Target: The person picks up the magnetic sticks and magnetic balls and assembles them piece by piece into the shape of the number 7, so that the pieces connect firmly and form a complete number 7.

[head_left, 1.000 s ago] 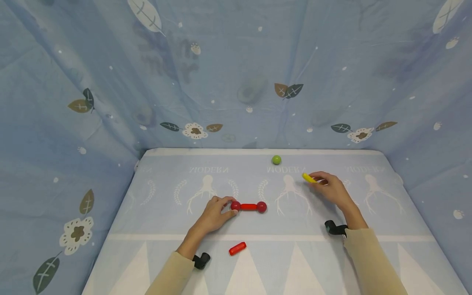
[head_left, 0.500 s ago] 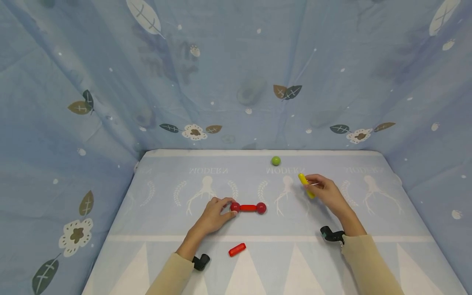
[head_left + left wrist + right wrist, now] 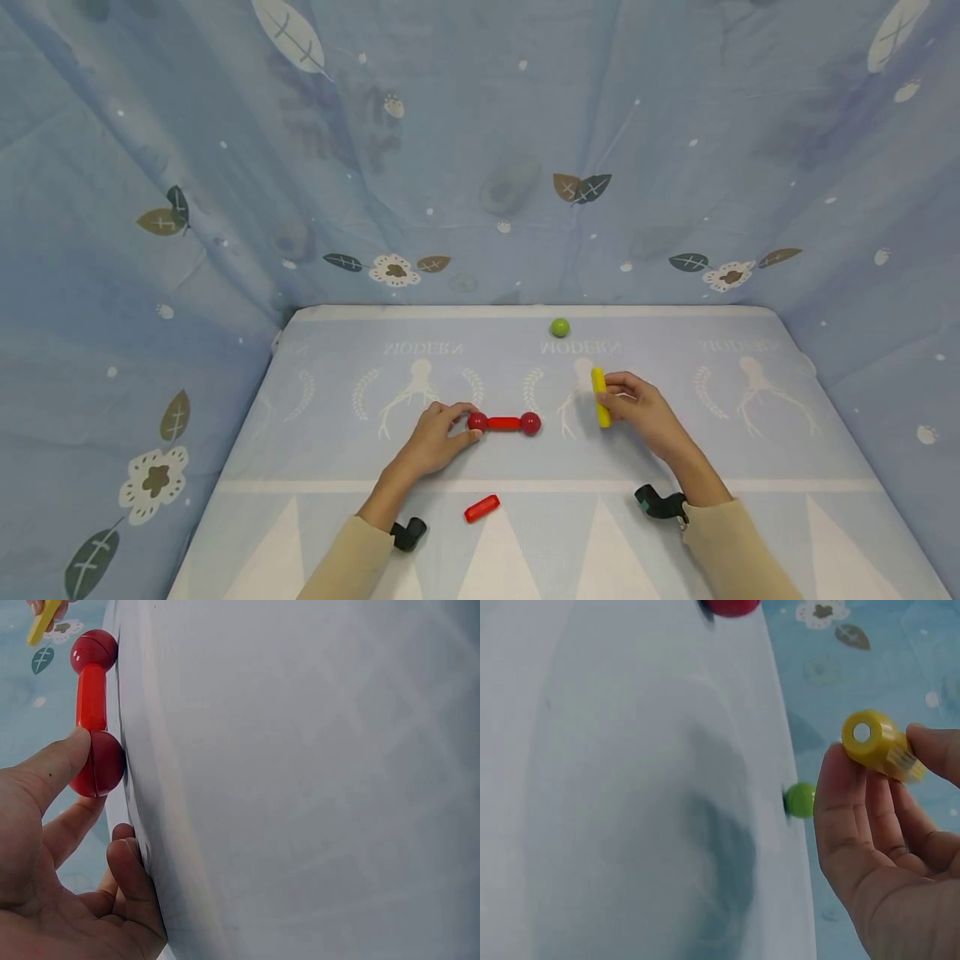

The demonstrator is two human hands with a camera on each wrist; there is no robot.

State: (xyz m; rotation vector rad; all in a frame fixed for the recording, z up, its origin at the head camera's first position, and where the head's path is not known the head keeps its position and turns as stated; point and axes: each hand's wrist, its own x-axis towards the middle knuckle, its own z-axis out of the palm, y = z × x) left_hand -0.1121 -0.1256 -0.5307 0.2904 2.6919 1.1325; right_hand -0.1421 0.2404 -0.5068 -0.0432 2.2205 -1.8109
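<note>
On the table, my left hand (image 3: 437, 437) pinches the left red ball (image 3: 477, 422) between thumb and fingers. That ball joins a red rod (image 3: 503, 423), with a second red ball (image 3: 530, 423) at its other end. In the left wrist view the thumb lies on the near ball (image 3: 101, 766), beside the rod. To the right, my right hand (image 3: 643, 408) pinches a yellow rod (image 3: 602, 398) between thumb and fingertips, apart from the red piece. The right wrist view shows a pale round spot on the end of the yellow rod (image 3: 877, 742).
A green ball (image 3: 560, 327) lies near the table's back edge. A loose red rod (image 3: 482, 508) rests in front of the joined piece. Printed blue curtains (image 3: 480, 150) enclose the back and sides of the table (image 3: 315, 450).
My right hand has moved left and nearer to me, turning the yellow rod so that its length runs front to back. The left hand and the red piece stay put.
</note>
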